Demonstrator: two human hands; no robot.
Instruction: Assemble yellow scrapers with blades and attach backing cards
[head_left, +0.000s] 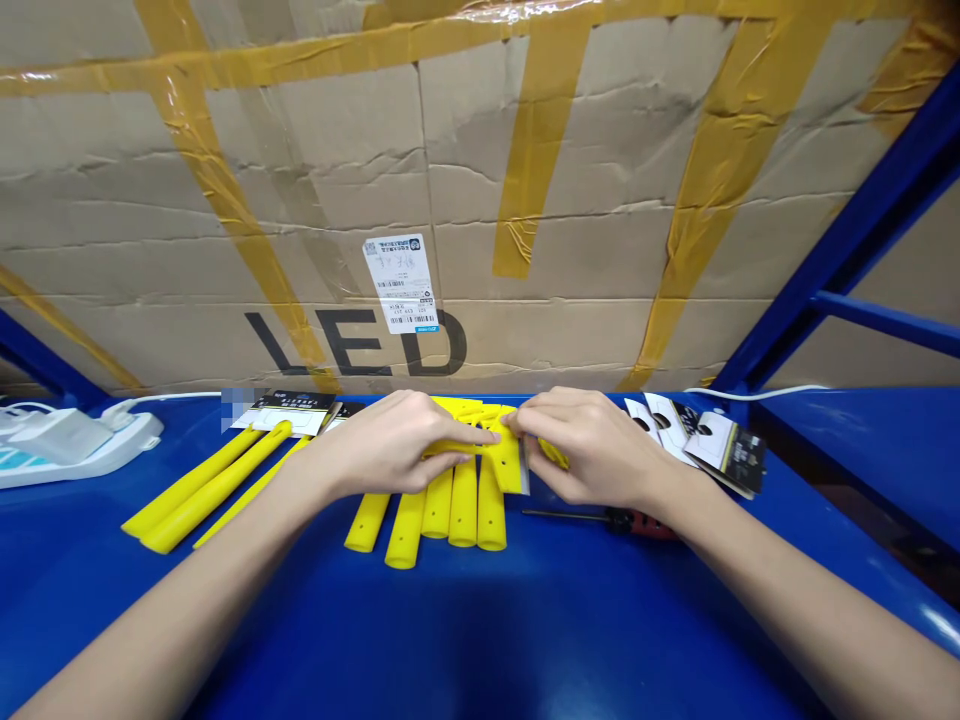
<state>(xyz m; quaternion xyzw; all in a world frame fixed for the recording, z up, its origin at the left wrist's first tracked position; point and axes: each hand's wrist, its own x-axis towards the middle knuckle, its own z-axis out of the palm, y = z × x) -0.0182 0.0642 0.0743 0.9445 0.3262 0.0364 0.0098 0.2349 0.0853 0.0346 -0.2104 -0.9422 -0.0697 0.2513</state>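
My left hand (401, 440) pinches a yellow piece (507, 462) near its upper left edge, thumb and forefinger pressed on it. My right hand (581, 445) has its fingers closed at the right side of the same piece, where a thin pale edge shows. Below and between the hands lie several yellow tubes (463, 505), side by side, each with a small hole near its end. Their upper ends are partly hidden by my left hand. At the left, several yellow tubes (214, 497) lie slanted with black and white cards (283, 412) at their tops.
Folded black and white cards (724, 452) lie at the right. A screwdriver (641, 522) with a red and black handle rests below my right hand. A white power strip (82, 445) is at the far left. A large taped carton (465, 200) stands behind the blue table (480, 640), between blue posts.
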